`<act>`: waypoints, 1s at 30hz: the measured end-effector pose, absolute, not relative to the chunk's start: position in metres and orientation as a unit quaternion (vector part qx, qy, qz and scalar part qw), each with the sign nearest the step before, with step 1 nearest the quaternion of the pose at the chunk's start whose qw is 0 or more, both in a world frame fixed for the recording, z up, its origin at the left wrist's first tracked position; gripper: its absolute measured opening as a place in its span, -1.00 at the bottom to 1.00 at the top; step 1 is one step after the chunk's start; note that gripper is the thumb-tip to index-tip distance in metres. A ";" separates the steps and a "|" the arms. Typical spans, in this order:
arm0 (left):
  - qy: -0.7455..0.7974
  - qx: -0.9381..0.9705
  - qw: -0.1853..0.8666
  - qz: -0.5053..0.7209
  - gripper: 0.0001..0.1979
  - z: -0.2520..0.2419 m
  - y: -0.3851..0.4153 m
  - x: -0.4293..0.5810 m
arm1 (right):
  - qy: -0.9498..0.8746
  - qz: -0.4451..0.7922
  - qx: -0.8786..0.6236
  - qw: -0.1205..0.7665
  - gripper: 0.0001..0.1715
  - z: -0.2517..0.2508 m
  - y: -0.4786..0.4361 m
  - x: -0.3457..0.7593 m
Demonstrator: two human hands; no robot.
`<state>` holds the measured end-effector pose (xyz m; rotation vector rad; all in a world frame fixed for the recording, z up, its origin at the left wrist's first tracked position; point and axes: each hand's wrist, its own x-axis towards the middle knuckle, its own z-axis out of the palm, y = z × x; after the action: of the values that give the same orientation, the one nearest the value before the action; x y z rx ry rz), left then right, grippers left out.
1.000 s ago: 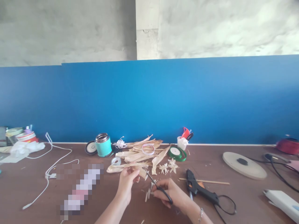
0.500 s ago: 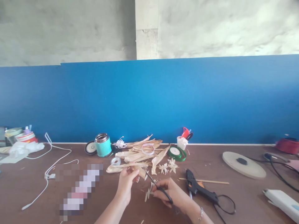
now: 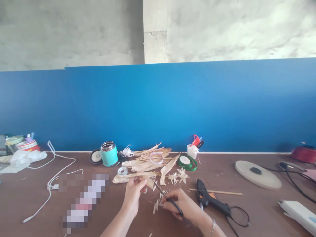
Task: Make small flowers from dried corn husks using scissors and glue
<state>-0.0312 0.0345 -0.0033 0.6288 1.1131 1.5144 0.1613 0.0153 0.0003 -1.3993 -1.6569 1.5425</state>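
My left hand (image 3: 135, 187) pinches a piece of dried corn husk (image 3: 149, 182) near the middle of the table. In my right hand (image 3: 179, 204) are black-handled scissors (image 3: 170, 199), their blades pointing up and left at the held husk. Small cut husk petals (image 3: 156, 204) lie on the table below the blades. Just beyond, two husk flowers (image 3: 182, 175) rest on the tabletop. A pile of dried husks (image 3: 140, 165) lies behind my left hand, with a roll of pale ribbon (image 3: 156, 158) on top and a roll of clear tape (image 3: 122, 171) beside it.
A black glue gun (image 3: 212, 199) and a wooden stick (image 3: 225, 192) lie right of my hands. Behind stand a green ribbon spool (image 3: 185, 161), a cup of pens (image 3: 192, 151) and a turquoise jar (image 3: 109, 154). A pot lid (image 3: 258, 174) lies farther right; white cables (image 3: 61, 166) run at left.
Almost nothing differs. Both hands stay in place, the scissors still at the husk, with only a very slight shift of the view.
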 end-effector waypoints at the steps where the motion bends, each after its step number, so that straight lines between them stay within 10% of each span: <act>1: 0.469 0.266 0.548 0.640 -0.52 -0.003 0.034 -0.031 | -0.607 0.561 -0.510 0.238 -0.72 -0.001 0.016 0.161; 30: 0.454 0.293 0.565 0.623 -0.59 -0.005 0.034 -0.031 | -0.625 0.536 -0.518 0.233 -0.73 -0.002 0.015 0.159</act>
<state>-0.0306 0.0338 -0.0052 0.6888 1.0689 1.4663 0.1590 0.0152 -0.0016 -1.4220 -1.7163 1.4712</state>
